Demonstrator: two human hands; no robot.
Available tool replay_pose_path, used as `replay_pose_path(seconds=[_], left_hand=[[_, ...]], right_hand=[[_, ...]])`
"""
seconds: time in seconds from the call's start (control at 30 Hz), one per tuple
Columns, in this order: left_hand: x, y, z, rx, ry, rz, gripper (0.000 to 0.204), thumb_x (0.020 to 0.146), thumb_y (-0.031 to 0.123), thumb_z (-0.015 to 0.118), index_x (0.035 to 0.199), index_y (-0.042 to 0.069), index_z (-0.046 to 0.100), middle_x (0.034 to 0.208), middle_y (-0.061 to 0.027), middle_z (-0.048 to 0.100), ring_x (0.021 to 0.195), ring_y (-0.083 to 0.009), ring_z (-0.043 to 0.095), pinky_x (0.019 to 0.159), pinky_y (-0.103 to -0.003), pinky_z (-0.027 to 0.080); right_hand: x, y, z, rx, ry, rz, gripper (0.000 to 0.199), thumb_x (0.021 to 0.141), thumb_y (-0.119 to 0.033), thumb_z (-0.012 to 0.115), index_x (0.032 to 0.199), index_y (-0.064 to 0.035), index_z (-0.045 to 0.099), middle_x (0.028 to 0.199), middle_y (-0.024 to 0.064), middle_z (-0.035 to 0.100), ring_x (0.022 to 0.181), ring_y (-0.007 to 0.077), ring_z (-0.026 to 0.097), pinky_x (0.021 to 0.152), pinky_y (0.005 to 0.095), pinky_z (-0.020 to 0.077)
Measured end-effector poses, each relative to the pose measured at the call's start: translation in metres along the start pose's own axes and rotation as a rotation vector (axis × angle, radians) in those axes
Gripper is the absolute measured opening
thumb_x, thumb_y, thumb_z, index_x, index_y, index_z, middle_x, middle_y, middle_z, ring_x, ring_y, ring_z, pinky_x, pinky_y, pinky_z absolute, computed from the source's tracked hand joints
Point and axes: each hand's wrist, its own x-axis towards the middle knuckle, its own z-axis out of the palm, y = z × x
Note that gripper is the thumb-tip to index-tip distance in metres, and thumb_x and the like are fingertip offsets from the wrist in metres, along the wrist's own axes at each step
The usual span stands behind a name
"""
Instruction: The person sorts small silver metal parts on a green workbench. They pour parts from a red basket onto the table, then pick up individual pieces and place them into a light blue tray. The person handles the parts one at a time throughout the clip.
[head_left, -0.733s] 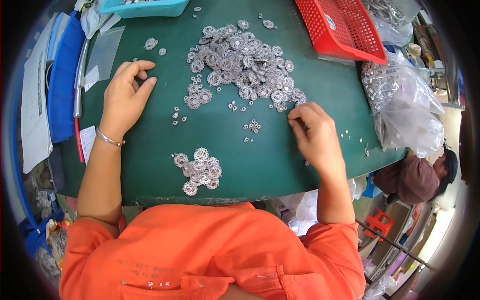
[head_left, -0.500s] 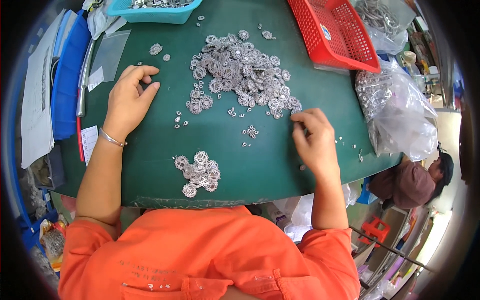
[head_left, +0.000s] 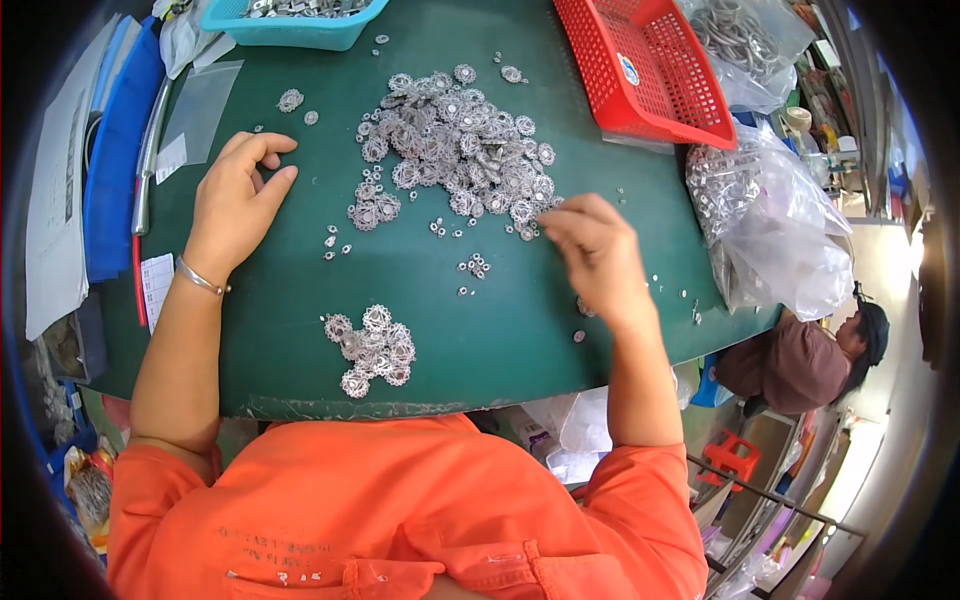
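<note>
A heap of silver filigree flower-shaped metal pieces (head_left: 455, 140) lies across the middle of the green table. My right hand (head_left: 595, 255) is at the heap's right edge, its thumb and fingers drawn together close to the outermost pieces. It is slightly blurred, and whatever is between the fingertips is hidden. Beside the heap on the left, my left hand (head_left: 235, 195) rests on the table with fingers loosely bent and thumb apart, holding nothing. Nearer to me is a smaller cluster of the flower pieces (head_left: 378, 348). Tiny ring-like bits (head_left: 475, 266) lie between the two groups.
A red plastic basket (head_left: 670, 130) and clear bags of metal parts (head_left: 745, 190) line the right side. At the far left are a turquoise basket (head_left: 290, 33), a blue tray (head_left: 118, 170) and a metal tube (head_left: 149, 130). Another person (head_left: 800, 360) sits beyond the table's right edge.
My right hand has moved slightly left and away from me, its fingertips closer to the heap. A piece now shows beside its wrist. The whole view has shifted a little; my left hand stays put.
</note>
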Motion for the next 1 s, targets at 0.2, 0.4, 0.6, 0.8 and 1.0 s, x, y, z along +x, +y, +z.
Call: replay_pose_path(seconds=[0.2,0.4,0.6,0.8,1.0], left_hand=[[-0.002,-0.001,-0.003,-0.014,-0.004,0.002,0.024,0.082,0.002,0.066,0.106,0.004,0.064,0.085,0.0007,0.049,0.060,-0.0072,0.041,0.059,-0.022,0.039],[-0.001,0.002,-0.003,-0.010,-0.001,0.012,0.024,0.081,0.001,0.066,0.105,0.004,0.064,0.085,0.0001,0.049,0.060,-0.0075,0.041,0.059,-0.022,0.038],[-0.001,0.001,-0.003,-0.025,0.001,0.021,0.025,0.080,0.000,0.066,0.105,0.003,0.063,0.085,-0.0004,0.049,0.060,-0.0082,0.041,0.059,-0.022,0.039],[-0.001,0.004,-0.002,-0.030,0.005,0.006,0.025,0.080,0.000,0.066,0.105,0.003,0.063,0.085,-0.0006,0.049,0.061,-0.0084,0.042,0.060,-0.023,0.039],[0.000,0.003,-0.002,-0.033,0.002,0.018,0.025,0.081,0.001,0.065,0.106,0.003,0.063,0.085,-0.0001,0.048,0.061,-0.0075,0.041,0.059,-0.022,0.038]], right_hand=[[-0.007,-0.005,0.002,-0.113,-0.035,-0.031,0.015,0.075,0.003,0.069,0.090,-0.0016,0.069,0.086,0.0113,0.062,0.081,0.0309,0.059,0.073,0.0386,0.0491],[-0.012,-0.009,0.009,-0.120,-0.024,-0.040,0.016,0.074,0.005,0.067,0.088,-0.0021,0.068,0.085,0.0114,0.061,0.079,0.0312,0.059,0.072,0.0393,0.0491],[-0.013,-0.016,0.002,-0.172,-0.003,-0.041,0.014,0.072,0.004,0.066,0.084,-0.0027,0.066,0.083,0.0126,0.061,0.077,0.0327,0.060,0.069,0.0410,0.0505],[-0.001,0.055,-0.039,-0.314,0.353,0.382,0.010,0.078,0.001,0.065,0.088,0.0006,0.069,0.084,0.0156,0.065,0.074,0.0315,0.064,0.071,0.0383,0.0523],[-0.011,0.074,-0.034,-0.112,0.453,0.453,0.011,0.082,0.002,0.065,0.091,0.0009,0.068,0.086,0.0144,0.068,0.076,0.0249,0.066,0.072,0.0322,0.0519]])
